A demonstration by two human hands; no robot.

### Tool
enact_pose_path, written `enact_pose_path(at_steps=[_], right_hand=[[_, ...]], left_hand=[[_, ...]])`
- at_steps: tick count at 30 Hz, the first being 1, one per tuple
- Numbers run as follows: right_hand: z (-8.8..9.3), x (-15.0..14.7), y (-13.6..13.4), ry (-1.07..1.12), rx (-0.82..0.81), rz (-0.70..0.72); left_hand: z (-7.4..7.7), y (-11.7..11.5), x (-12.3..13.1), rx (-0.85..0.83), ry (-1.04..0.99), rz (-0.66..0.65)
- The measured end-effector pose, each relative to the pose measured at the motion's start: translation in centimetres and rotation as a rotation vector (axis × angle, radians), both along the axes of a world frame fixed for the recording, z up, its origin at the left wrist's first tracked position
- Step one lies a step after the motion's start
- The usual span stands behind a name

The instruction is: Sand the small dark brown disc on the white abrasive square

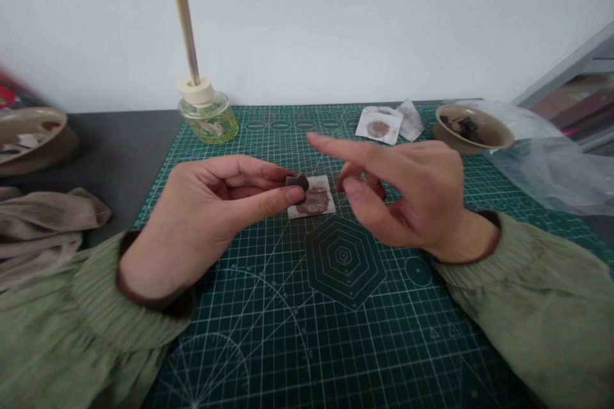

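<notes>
**A:** What was the biggest thing in front of the person?

**B:** A green cutting mat (268,358) lay on a dark table (119,131), below a white wall (307,25).

**A:** What stood around it?

**B:** Near the mat's far left corner stood a glass jar (208,116) holding a bundle of sticks (183,16). A brown bowl (472,128) with dark bits inside sat at the far right, beside a clear plastic bag (542,160). A dish (29,137) and a crumpled cloth (43,230) lay off to the left.

**A:** And the hands?

**B:** The left hand (201,217) was pinching a dark lump (297,182) between thumb and fingers. The right hand (412,195) gripped nothing I could see; its index finger stretched out over the mat.

**A:** Where was the lump?

**B:** At the corner of a brown-stained paper square (311,198). I couldn't tell whether it touched the paper.
</notes>
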State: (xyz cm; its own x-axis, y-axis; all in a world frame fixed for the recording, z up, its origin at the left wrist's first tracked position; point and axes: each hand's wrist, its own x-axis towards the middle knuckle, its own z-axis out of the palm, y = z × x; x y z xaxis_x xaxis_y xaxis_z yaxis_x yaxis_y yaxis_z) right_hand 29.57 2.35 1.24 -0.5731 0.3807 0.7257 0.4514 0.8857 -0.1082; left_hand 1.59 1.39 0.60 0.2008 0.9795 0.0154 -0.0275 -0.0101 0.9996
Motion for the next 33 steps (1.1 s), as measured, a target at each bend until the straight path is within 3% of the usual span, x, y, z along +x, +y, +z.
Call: enact_pose_path(at_steps=[9, 13, 24, 28, 33], right_hand=[[-0.65, 0.09, 0.59, -0.077, 0.086, -0.024], [-0.61, 0.17, 0.34, -0.124, 0.101, -0.144], [-0.81, 0.87, 0.78, -0.173, 0.094, -0.032], [-0.6, 0.84, 0.69, -0.169, 0.071, -0.101], [-0.99, 0.73, 0.89, -0.196, 0.106, -0.056]], left_hand=[[-0.07, 0.4, -0.16, -0.027, 0.015, 0.018], [-0.05, 0.46, -0.14, -0.019, -0.003, 0.03], [-0.28, 0.53, -0.39, -0.029, 0.024, -0.004], [-0.45, 0.58, -0.47, -0.023, 0.036, -0.019], [-0.45, 0.55, -0.44, -0.019, 0.059, -0.062]])
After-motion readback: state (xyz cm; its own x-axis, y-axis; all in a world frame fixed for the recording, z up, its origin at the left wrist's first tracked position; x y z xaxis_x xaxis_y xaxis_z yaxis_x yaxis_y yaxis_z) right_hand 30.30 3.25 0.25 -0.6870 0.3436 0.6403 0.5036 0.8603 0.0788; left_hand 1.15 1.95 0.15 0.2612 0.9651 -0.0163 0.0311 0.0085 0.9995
